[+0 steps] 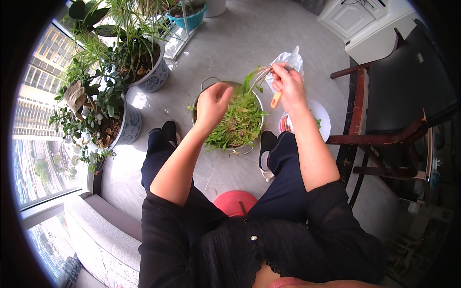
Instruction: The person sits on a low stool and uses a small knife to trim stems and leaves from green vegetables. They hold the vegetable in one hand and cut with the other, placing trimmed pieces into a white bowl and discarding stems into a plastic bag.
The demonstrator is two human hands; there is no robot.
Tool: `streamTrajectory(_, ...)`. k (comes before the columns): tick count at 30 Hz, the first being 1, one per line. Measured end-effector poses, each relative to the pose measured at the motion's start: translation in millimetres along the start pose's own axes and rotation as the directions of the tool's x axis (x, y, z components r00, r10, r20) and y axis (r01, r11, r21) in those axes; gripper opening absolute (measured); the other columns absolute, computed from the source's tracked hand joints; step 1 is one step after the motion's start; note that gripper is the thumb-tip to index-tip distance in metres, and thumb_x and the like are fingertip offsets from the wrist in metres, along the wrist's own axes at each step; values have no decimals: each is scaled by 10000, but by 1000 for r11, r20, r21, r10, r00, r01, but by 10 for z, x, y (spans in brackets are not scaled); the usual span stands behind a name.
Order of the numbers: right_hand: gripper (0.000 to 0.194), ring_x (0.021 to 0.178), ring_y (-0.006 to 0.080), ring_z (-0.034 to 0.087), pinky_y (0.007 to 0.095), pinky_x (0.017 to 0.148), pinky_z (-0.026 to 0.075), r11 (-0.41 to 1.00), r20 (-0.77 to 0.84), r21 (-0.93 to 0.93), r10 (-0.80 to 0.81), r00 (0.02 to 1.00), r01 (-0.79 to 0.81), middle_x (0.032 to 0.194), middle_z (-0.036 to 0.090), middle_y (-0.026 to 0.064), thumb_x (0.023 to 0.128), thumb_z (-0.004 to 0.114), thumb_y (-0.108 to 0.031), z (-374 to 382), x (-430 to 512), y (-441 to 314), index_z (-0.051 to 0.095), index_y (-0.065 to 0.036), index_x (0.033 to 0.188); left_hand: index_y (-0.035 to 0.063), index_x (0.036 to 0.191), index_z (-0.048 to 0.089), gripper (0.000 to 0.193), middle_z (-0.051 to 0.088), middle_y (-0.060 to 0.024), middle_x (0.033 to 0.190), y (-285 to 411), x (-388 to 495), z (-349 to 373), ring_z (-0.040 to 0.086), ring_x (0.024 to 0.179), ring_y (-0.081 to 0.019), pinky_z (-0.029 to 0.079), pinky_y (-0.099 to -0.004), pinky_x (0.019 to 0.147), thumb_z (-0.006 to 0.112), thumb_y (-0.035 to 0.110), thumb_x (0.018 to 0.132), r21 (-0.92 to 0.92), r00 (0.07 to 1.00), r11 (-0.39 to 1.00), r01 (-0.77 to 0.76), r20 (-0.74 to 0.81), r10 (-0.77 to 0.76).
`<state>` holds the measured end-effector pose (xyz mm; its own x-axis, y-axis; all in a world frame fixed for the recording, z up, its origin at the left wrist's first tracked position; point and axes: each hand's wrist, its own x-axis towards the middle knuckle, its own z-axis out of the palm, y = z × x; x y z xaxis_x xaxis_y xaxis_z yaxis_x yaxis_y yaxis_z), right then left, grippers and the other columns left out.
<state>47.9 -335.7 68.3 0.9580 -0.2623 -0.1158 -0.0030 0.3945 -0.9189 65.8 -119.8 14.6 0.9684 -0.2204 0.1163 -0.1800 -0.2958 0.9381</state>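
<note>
My right hand grips a small knife by its orange handle, with the blade pointing away from me. The same hand also holds a bunch of leafy greens by the thin brownish stems, and the leaves hang toward the pot. Over the left side of a two-handled metal pot is my left hand, thumb apart from slightly blurred fingers, with nothing visible in it. Loose green leaves and stems fill the pot, some hanging over its near rim. It stands on the floor between my feet.
Right of the pot are a white bowl with some leaf bits and a crumpled white plastic bag. A wooden armchair with a black seat stands at right. Potted plants line the window side. Beneath me is a red stool.
</note>
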Motion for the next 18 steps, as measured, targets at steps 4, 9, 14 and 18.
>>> streamTrajectory(4,165,512,15,356,179,470,267,987,38,-161,-14,999,20,700,512,-38,934,635,-168,117,-79,70,585,-90,797,2,966,685,231,692,-114,841,89,8,77,661,761,-203,505,-326,723,684,207,862,-166,994,980,-108,4,111)
streamTrajectory(9,156,523,3,352,180,457,266,951,63,-301,-51,997,67,681,479,-60,933,640,-191,195,-113,156,610,-88,818,-9,955,683,216,690,-105,842,133,-18,99,648,752,-179,501,-320,713,701,175,845,-173,988,982,-76,122,98)
streamTrajectory(14,171,530,1,360,180,453,268,902,95,-406,-117,989,146,668,467,-74,930,642,-206,171,-106,185,604,-95,804,-21,926,679,197,690,-102,802,137,-22,43,637,717,-169,494,-311,683,673,160,848,-166,992,986,-24,122,45)
streamTrajectory(18,168,558,1,373,195,487,298,853,146,-479,-154,977,206,670,476,-80,925,647,-192,107,-69,215,607,-90,797,-24,913,674,193,685,-96,785,158,-3,-28,620,705,-146,488,-303,665,649,158,853,-196,993,981,-8,113,31)
